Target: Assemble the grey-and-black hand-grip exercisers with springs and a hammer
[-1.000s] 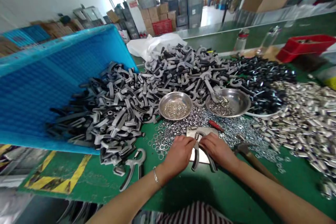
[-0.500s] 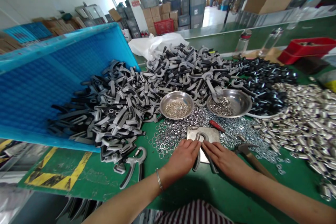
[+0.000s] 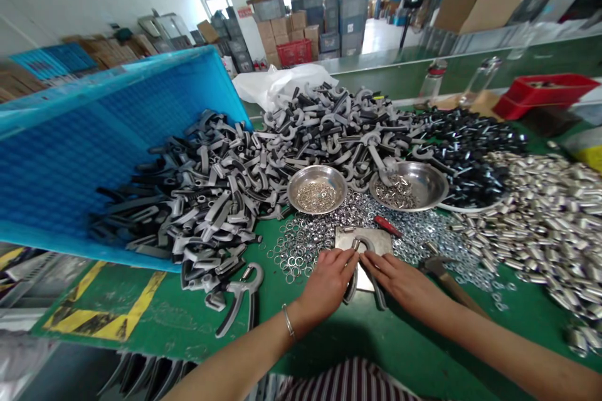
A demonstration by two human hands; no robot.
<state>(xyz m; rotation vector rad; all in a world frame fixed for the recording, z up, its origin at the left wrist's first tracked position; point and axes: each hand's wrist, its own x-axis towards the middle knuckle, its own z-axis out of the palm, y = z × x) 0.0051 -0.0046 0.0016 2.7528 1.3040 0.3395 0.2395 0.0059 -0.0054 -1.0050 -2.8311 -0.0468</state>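
Both hands press on a grey, hook-topped hand tool [image 3: 380, 296] with two curved handles, lying over a small metal plate [image 3: 342, 237]. My left hand [image 3: 329, 282] closes over its left handle, fingertips near a small coil spring [image 3: 356, 244] inside the hook. My right hand [image 3: 399, 282] grips the right handle, its fingertips close to those of the left. Fingers cover the tool's middle. A similar grey-and-black hooked tool [image 3: 241, 288] with a spring lies to the left. Another spring [image 3: 347, 229] rests on the plate's back edge.
A blue crate [image 3: 226, 84] spills grey-and-black parts [image 3: 221, 182] at left. Two metal bowls [image 3: 317, 208] [image 3: 435, 185] of small parts stand ahead among loose rings [image 3: 296, 250]. A red-handled tool [image 3: 388, 226], a hammer [image 3: 451, 282] and metal sleeves [image 3: 550, 219] lie to the right.
The camera view has shifted slightly. Both hands stay on the hooked tool, and its right handle sits a little closer to the left one.
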